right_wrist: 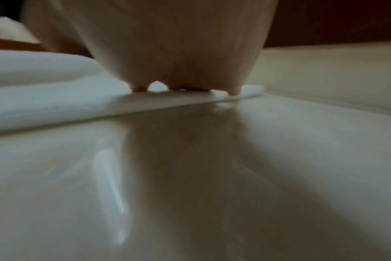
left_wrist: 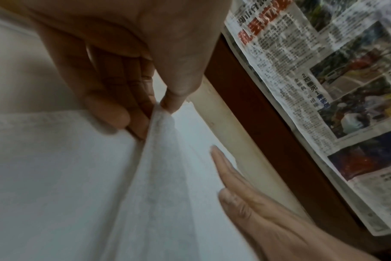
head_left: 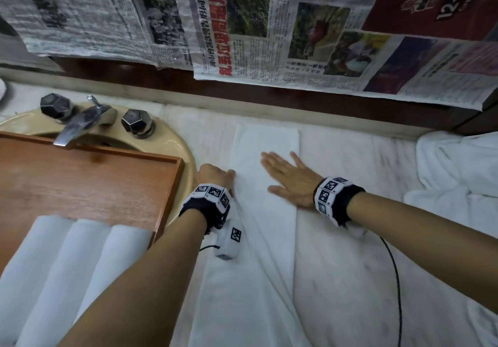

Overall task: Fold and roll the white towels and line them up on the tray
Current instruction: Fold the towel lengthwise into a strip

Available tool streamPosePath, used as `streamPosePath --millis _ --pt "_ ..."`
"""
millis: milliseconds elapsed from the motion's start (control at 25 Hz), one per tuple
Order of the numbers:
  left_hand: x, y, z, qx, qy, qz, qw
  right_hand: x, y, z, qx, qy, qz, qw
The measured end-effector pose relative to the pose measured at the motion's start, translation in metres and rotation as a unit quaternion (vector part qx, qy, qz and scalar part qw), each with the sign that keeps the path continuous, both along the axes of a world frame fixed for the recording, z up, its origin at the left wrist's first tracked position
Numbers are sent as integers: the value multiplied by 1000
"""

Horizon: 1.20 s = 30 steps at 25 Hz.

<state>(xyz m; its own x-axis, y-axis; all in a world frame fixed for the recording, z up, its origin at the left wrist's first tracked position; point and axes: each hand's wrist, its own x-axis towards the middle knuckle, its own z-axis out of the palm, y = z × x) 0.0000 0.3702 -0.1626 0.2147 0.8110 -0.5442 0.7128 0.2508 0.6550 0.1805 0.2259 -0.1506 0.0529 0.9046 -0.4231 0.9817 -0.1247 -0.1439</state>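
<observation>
A white towel [head_left: 265,158] lies lengthwise on the marble counter, folded into a long strip. My left hand [head_left: 215,175] pinches the towel's raised left fold [left_wrist: 161,127] between thumb and fingers. My right hand [head_left: 289,178] lies flat with straight fingers on the strip, pressing it down; the same hand [left_wrist: 252,203] shows in the left wrist view. In the right wrist view the palm [right_wrist: 179,53] rests on the towel's edge [right_wrist: 78,104]. Three rolled white towels [head_left: 80,260] lie side by side at the near end of the wooden tray [head_left: 89,182].
The tray sits across a beige sink [head_left: 180,144] with a chrome tap [head_left: 78,125]. A heap of loose white towels [head_left: 458,168] lies at the right. Newspapers [head_left: 269,23] hang over the back wall. A black cable [head_left: 396,279] trails from my right wrist.
</observation>
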Motion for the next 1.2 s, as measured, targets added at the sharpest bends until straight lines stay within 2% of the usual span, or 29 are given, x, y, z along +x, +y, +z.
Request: streamPosePath --millis 120,160,200,280,360,400,480,600,680,840,1040,1120,1200 --pt "2 -1 10 -15 23 -14 1000 -12 -22 5 -5 11 -207 978" --pt "1 -3 15 -16 42 -25 999 -25 -30 9 0 21 -227 974" --pt "-1 -6 21 -7 66 -44 997 -42 -40 13 14 35 -206 978" --pt "-7 -23 37 69 90 -89 990 -78 -66 17 54 68 -155 984" --pt "-21 -52 57 155 65 -128 977 -101 -92 25 88 80 -182 976" --pt "-30 -69 65 167 53 -148 973 -107 -102 26 96 84 -212 969" --pt "-49 -101 72 116 57 -245 961 -119 -115 26 76 101 -245 961" --pt "-69 -140 76 -19 62 -438 897 -129 -130 27 55 104 -248 962" --pt "-80 -162 72 -29 62 -487 871 -134 -135 30 43 91 -250 963" --pt "-96 -188 61 29 43 -493 868 -143 -138 36 26 54 -239 969" --pt "-141 -168 57 33 34 -461 886 -154 -145 37 -43 9 -221 974" --pt "-158 -165 58 16 27 -474 880 -160 -147 35 -42 3 -224 974" --pt "-161 -176 58 -8 7 -508 861 -164 -148 34 -35 13 -236 971"
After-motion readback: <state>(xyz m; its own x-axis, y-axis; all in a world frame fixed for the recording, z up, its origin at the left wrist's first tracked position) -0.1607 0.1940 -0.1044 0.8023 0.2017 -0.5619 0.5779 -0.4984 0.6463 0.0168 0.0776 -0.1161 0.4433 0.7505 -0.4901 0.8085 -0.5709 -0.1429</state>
